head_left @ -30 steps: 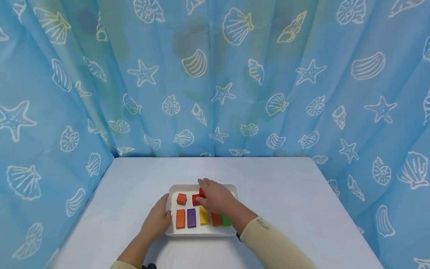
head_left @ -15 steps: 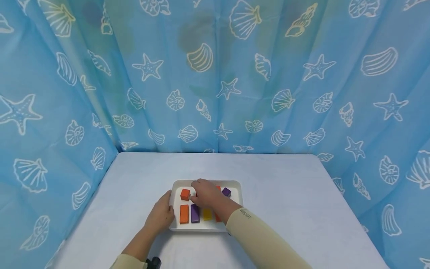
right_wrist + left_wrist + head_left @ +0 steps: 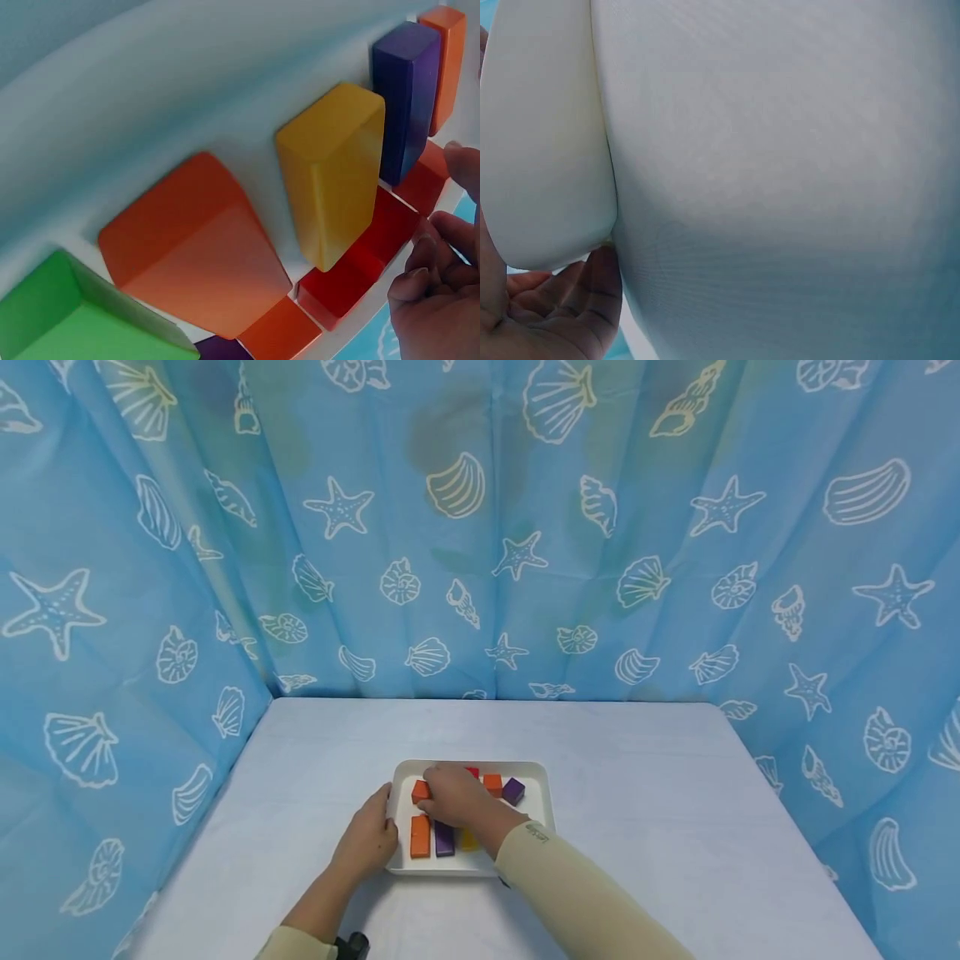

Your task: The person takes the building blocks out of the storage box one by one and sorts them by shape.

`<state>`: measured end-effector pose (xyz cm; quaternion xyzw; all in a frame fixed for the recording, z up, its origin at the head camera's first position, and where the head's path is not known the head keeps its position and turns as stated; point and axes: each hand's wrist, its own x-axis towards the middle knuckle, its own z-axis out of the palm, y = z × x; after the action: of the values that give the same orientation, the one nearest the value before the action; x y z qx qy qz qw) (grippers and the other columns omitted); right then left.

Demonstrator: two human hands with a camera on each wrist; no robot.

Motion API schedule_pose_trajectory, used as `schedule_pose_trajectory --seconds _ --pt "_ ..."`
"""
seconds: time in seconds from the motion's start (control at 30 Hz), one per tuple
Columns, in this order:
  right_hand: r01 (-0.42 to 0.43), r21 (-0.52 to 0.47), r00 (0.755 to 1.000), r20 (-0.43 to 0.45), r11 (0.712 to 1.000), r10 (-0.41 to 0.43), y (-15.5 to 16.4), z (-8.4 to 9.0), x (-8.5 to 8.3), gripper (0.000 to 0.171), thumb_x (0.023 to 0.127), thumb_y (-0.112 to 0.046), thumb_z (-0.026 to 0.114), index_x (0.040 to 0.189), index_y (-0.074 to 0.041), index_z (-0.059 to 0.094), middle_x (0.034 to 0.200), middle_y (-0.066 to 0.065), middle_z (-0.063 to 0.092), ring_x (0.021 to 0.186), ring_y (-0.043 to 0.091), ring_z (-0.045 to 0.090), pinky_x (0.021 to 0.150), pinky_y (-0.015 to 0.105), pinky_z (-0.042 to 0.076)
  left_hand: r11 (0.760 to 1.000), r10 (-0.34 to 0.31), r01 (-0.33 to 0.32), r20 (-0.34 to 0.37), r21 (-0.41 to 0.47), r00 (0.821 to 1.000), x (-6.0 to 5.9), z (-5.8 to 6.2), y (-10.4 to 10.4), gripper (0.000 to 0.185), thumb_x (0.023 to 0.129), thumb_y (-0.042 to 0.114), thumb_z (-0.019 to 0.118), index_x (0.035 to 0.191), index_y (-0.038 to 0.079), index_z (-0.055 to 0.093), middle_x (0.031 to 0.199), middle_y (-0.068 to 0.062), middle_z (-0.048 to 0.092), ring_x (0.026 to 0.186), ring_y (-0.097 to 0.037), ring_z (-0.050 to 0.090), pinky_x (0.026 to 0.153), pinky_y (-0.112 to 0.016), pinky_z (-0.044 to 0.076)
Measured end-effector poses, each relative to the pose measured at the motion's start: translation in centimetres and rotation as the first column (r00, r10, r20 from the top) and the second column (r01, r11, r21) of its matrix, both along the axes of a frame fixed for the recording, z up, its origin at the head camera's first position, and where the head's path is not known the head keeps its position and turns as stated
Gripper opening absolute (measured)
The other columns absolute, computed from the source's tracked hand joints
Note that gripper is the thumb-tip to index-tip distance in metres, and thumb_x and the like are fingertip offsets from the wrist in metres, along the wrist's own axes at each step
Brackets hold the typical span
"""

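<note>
A white tray (image 3: 537,802) of coloured blocks lies on the table. My left hand (image 3: 365,837) grips its left side, fingers curled against the wall in the left wrist view. Over the tray's back left, my right hand (image 3: 459,797) pinches an orange cube (image 3: 419,792) between thumb and curled fingers; the contact is partly hidden. Beside those fingers, red blocks (image 3: 337,289) appear in the right wrist view. The front row has an orange block (image 3: 420,837), a purple block (image 3: 444,839), a yellow block (image 3: 330,176), a wide orange block (image 3: 184,240) and a green block (image 3: 97,319).
Behind the right hand, another orange block (image 3: 492,782) and a purple cube (image 3: 513,791) sit along the tray's back. White cloth covers the table (image 3: 637,793). A blue shell-print curtain (image 3: 480,527) hangs at the back and both sides.
My right hand has moved left from the red blocks to the orange cube, uncovering the purple cube and back orange block. That cube has turned squarer. The left hand keeps hold of the tray.
</note>
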<state>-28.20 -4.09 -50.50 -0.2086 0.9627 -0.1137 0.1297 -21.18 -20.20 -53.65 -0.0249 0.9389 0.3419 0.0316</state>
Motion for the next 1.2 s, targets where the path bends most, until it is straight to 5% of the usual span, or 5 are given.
schedule_pose_trajectory --seconds 0.53,0.87,1.1,1.2 --pt "0.058 -0.011 0.998 0.018 0.998 -0.058 -0.1 -0.1 0.5 0.038 0.1 -0.031 0.077 0.132 -0.01 0.069 0.107 0.001 0.065 0.099 0.019 0.062 0.106 0.04 0.057 1.0 -0.001 0.001 -0.006 -0.008 1.0 0.3 0.0 0.1 0.06 0.105 0.001 0.052 0.16 -0.011 0.034 0.16 -0.03 0.043 0.149 -0.046 0.042 0.122 -0.06 0.035" --pt "0.084 -0.075 0.996 0.033 0.994 -0.081 1.1 2.3 0.2 0.047 0.104 -0.029 0.072 0.147 -0.012 0.061 0.135 0.005 0.065 0.126 0.022 0.059 0.116 0.044 0.049 1.0 -0.011 0.011 0.0 -0.005 1.0 0.0 0.3 0.3 0.06 0.106 0.002 0.051 0.161 -0.009 0.032 0.162 -0.029 0.041 0.151 -0.045 0.039 0.123 -0.06 0.033" --pt "0.048 -0.044 0.999 -0.022 0.998 -0.049 3.2 3.3 -0.3 0.035 0.103 -0.026 0.073 0.135 -0.013 0.065 0.109 0.0 0.063 0.103 0.018 0.06 0.106 0.034 0.055 1.0 -0.015 0.015 0.001 -0.013 1.0 0.0 0.1 0.2 0.06 0.105 0.001 0.049 0.161 -0.011 0.031 0.162 -0.031 0.04 0.15 -0.047 0.038 0.123 -0.061 0.031" --pt "0.088 -0.064 0.996 0.002 0.994 -0.088 4.4 3.6 -0.4 0.04 0.101 -0.025 0.076 0.137 -0.013 0.065 0.111 0.0 0.064 0.104 0.017 0.06 0.104 0.035 0.057 1.0 -0.017 0.017 0.003 -0.015 1.0 0.1 0.0 0.1 0.061 0.105 0.001 0.049 0.162 -0.01 0.03 0.163 -0.031 0.039 0.151 -0.047 0.037 0.123 -0.062 0.03"
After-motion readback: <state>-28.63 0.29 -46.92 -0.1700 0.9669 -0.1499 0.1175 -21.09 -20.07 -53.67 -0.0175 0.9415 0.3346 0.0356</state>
